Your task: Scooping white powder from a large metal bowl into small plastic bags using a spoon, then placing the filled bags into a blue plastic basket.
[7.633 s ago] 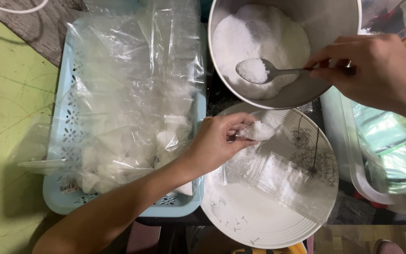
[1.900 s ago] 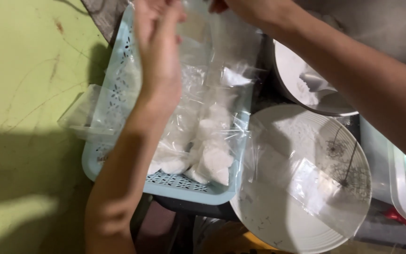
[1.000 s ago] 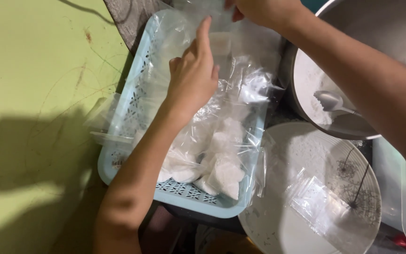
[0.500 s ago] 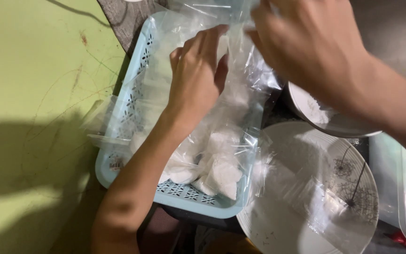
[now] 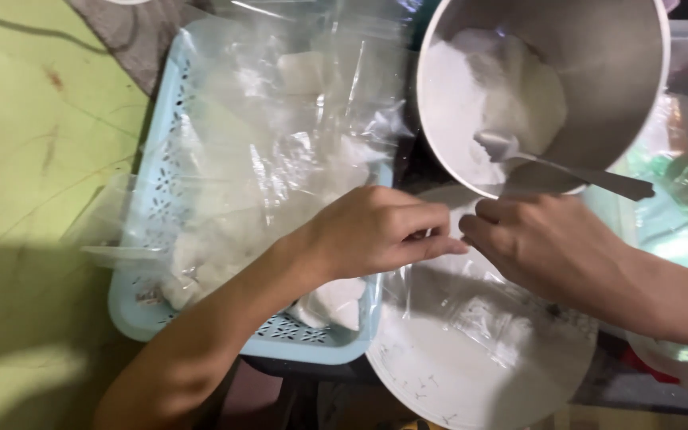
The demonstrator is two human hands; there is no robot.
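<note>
**Both hands pinch a clear bag over the white plate**

Landmark: white plate (image 5: 439, 382), round, thin dark sprig pattern, at the bottom centre. Left hand (image 5: 376, 231) sits over the plate's upper-left rim, fingers curled nearly closed, fingertips pinching the top edge of a clear plastic bag (image 5: 471, 310). Right hand (image 5: 551, 247) is over the plate's upper-right part, fingers bent in, thumb and forefinger close together at the same bag edge; exact grip partly hidden. Fingertips of the two hands nearly meet. The bag lies flat across the plate, looks empty.

Just above the plate: steel pot (image 5: 599, 80), tilted, with white powder (image 5: 487, 87) inside and a metal spoon (image 5: 559, 167) resting in it, handle over the rim. Left of the plate, touching it: light blue perforated basket (image 5: 280, 342) holding filled clear bags (image 5: 264, 159) of white stuff. Further left: green bench (image 5: 33, 159).
</note>
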